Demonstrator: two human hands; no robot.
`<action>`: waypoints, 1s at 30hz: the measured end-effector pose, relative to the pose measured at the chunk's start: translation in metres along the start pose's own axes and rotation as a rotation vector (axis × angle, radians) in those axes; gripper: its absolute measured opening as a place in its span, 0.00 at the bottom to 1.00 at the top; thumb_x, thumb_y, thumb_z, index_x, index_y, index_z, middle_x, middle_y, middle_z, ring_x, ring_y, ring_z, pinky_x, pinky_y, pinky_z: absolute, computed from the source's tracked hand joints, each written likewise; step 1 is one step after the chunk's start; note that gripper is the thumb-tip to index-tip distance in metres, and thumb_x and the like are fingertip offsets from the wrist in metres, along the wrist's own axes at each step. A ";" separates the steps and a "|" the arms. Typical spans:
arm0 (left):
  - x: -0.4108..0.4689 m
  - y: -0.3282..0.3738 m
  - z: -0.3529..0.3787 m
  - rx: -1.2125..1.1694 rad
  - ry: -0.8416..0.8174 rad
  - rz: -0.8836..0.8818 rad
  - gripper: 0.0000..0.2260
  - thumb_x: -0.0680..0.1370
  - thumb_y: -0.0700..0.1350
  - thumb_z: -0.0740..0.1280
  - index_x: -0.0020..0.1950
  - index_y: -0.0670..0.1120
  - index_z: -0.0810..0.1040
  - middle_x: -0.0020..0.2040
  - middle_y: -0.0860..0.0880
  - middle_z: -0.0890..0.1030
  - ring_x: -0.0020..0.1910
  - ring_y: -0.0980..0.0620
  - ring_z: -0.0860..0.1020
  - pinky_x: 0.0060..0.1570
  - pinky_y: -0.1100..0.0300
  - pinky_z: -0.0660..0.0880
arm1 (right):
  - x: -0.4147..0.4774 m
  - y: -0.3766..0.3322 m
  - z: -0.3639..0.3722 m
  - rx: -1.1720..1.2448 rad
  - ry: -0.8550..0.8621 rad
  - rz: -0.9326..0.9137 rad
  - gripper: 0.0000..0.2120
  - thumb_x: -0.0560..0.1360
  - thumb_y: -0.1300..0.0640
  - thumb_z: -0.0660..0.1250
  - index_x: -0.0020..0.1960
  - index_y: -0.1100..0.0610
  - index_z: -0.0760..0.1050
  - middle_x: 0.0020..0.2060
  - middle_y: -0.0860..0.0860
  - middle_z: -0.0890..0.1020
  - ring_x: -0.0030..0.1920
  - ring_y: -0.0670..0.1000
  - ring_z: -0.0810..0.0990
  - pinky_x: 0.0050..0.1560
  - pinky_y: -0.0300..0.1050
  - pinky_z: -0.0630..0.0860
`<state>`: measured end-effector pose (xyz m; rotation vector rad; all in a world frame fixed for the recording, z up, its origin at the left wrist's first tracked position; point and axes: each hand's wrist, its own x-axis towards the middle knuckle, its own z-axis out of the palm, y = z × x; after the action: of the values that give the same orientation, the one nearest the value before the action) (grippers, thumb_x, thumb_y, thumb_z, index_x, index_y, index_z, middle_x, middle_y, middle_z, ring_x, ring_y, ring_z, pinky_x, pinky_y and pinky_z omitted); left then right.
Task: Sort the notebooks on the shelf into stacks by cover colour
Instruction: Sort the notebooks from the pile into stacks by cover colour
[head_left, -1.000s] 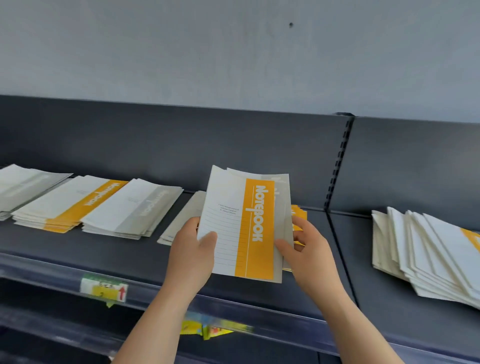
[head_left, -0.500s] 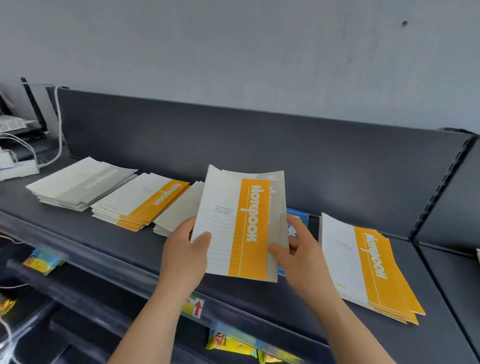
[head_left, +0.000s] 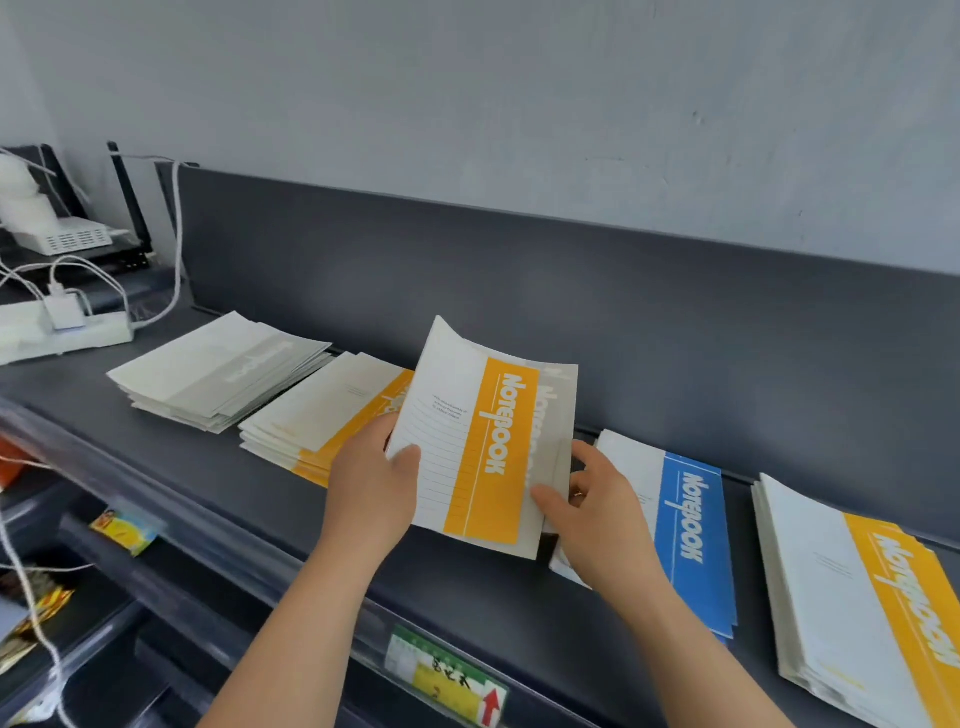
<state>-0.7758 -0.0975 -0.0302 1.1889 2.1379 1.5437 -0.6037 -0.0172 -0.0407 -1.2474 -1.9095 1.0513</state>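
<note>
A shop. Notebook stacks (head_left: 332, 415) lie on a dark metal shelf (head_left: 171, 467). A price label (head_left: 447, 680) sits on its front rail

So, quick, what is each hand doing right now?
Left hand: grips the left edge of the yellow notebook.
Right hand: pinches its lower right corner, with a grey notebook behind.

**Head camera: one wide view over the shelf front**

Single wide-angle view, worn at head height. It looks forward and down across the shelf (head_left: 208, 462) from its front edge. It faces the dark back panel (head_left: 571, 312), with the grey wall (head_left: 467, 104) filling the top.

Close range: both forearms enter from the bottom edge. The left hand (head_left: 371, 488), right hand (head_left: 597, 525) and held notebook (head_left: 483, 447) sit mid-frame.

The frame is tilted, so the shelf runs from upper left to lower right. Its left end is in view and its right end is cut off.
</note>
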 end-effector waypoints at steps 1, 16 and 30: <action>0.010 -0.004 -0.002 0.017 -0.017 0.015 0.12 0.80 0.39 0.59 0.59 0.51 0.77 0.55 0.55 0.80 0.52 0.56 0.78 0.38 0.71 0.74 | 0.004 -0.002 0.006 -0.012 0.013 -0.003 0.23 0.76 0.55 0.66 0.69 0.48 0.63 0.50 0.42 0.78 0.42 0.41 0.77 0.32 0.31 0.74; 0.078 -0.040 -0.009 0.159 -0.259 0.239 0.12 0.81 0.42 0.61 0.64 0.50 0.74 0.58 0.54 0.75 0.53 0.60 0.70 0.44 0.71 0.67 | 0.016 -0.026 0.062 -0.583 0.138 0.239 0.12 0.79 0.48 0.56 0.57 0.55 0.69 0.55 0.51 0.72 0.46 0.49 0.73 0.53 0.44 0.74; 0.080 -0.044 -0.061 -0.509 -0.212 -0.050 0.12 0.78 0.42 0.66 0.56 0.59 0.75 0.51 0.59 0.82 0.50 0.58 0.81 0.38 0.66 0.79 | 0.024 -0.067 0.099 -0.091 0.253 0.044 0.24 0.78 0.47 0.60 0.72 0.48 0.62 0.51 0.38 0.77 0.48 0.39 0.76 0.37 0.26 0.70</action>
<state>-0.8848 -0.0848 -0.0245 1.0519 1.5022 1.7099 -0.7230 -0.0383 -0.0290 -1.4065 -1.7587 0.7929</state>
